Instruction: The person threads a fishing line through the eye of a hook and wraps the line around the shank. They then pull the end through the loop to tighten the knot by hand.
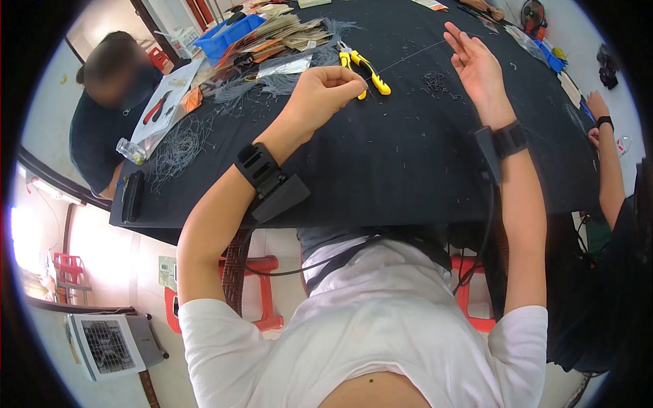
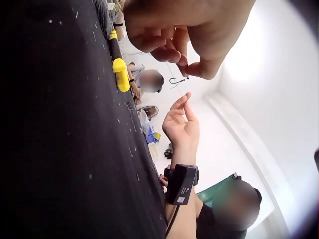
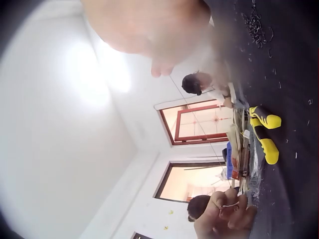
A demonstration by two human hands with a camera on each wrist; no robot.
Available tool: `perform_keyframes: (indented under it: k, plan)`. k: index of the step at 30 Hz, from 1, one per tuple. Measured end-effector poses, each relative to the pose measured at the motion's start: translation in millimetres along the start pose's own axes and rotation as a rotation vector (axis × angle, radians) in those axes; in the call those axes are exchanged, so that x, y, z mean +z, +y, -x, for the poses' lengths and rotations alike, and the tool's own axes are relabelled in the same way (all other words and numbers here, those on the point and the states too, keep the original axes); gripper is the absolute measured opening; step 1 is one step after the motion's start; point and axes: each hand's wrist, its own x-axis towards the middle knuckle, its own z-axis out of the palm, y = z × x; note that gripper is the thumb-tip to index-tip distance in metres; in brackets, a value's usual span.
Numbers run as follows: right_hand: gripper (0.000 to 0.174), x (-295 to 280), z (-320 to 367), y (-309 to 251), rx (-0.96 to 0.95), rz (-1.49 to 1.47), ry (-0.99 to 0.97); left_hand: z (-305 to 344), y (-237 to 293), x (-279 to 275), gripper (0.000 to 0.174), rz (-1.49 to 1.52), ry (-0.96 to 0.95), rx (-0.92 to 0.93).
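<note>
My left hand [image 1: 321,100] pinches a small dark hook [image 2: 177,81] between thumb and fingertips, seen in the left wrist view. From there a thin line [image 1: 412,56] stretches across to my right hand [image 1: 478,73], raised higher on the right. The right fingers look fairly straight, with the line held at their tips; their exact grip is hard to make out. Yellow-handled pliers [image 1: 371,73] lie on the table just beyond the left fingertips. Between the hands, farther down on the cloth, sits a small pile of dark hooks [image 1: 434,83].
Paper packets [image 1: 272,37], a blue bin [image 1: 228,34] and tangled line [image 1: 180,146] cover the table's left side. A black case [image 1: 133,196] rests at the near left corner. One person sits at left; others' arms show at right and at the far side.
</note>
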Motion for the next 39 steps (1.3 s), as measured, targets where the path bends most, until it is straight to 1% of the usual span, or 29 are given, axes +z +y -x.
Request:
perform_keyframes:
  k: [4, 7, 10, 13, 14, 16, 17, 18, 20, 21, 26, 29, 30, 33, 35, 39]
  plan:
    - [0.013, -3.7, -0.5, -3.2, 0.001, 0.018, -0.028, -0.6, 0.3, -1.0, 0.013, 0.002, -0.004, -0.004]
    - [0.015, -1.4, 2.3, -0.3, 0.006, 0.001, -0.029, 0.3, 1.8, -1.7, 0.014, -0.027, 0.004, 0.01]
    - [0.021, 8.5, 9.2, 0.8, -0.014, 0.115, -0.081, -0.8, 1.6, -4.3, 0.013, -0.09, 0.053, 0.166]
    - [0.019, 26.2, 22.0, 5.5, -0.039, 0.269, -0.154, -5.0, 2.9, -9.7, 0.017, -0.146, 0.068, 0.435]
    - [0.016, 31.3, 26.5, 6.7, -0.067, 0.309, -0.211, -4.1, 5.6, -9.9, 0.013, -0.145, 0.092, 0.459]
    - [0.01, 41.7, 36.8, 8.2, -0.124, 0.388, -0.326, -1.7, 12.5, -12.6, 0.011, -0.337, 0.185, 0.561]
    - [0.011, 48.0, 43.0, 8.2, -0.166, 0.444, -0.373, -0.2, 15.9, -13.8, 0.01, -0.434, 0.231, 0.612]
    - [0.011, 54.2, 49.9, 7.8, -0.209, 0.501, -0.419, 0.8, 18.9, -11.9, 0.008, -0.4, 0.245, 0.659]
    - [0.01, 64.2, 59.7, 10.4, -0.295, 0.627, -0.515, -3.7, 14.8, -16.4, 0.01, -0.579, 0.301, 0.836]
    - [0.01, 65.8, 60.5, 15.9, -0.348, 0.67, -0.531, -5.5, 13.4, -18.0, 0.011, -0.668, 0.327, 0.927]
    - [0.009, 71.8, 67.7, 12.3, -0.419, 0.694, -0.563, -0.7, 20.8, -16.5, 0.011, -0.668, 0.249, 0.941]
    - [0.011, 71.2, 67.7, 13.5, -0.486, 0.704, -0.482, -1.2, 21.7, -15.2, 0.01, -0.659, 0.231, 0.977]
    - [0.011, 71.0, 68.0, 14.0, -0.477, 0.691, -0.469, -1.7, 22.0, -14.7, 0.01, -0.654, 0.229, 0.991]
    - [0.011, 71.2, 68.9, 14.6, -0.462, 0.675, -0.452, 1.7, 23.5, -13.3, 0.01, -0.623, 0.228, 0.928]
    - [0.011, 72.0, 70.4, 14.4, -0.468, 0.689, -0.465, -0.8, 21.9, -13.9, 0.01, -0.624, 0.215, 0.947]
    - [0.012, 74.6, 72.6, 16.1, -0.411, 0.657, -0.463, -0.6, 21.2, -14.1, 0.009, -0.625, 0.205, 0.958]
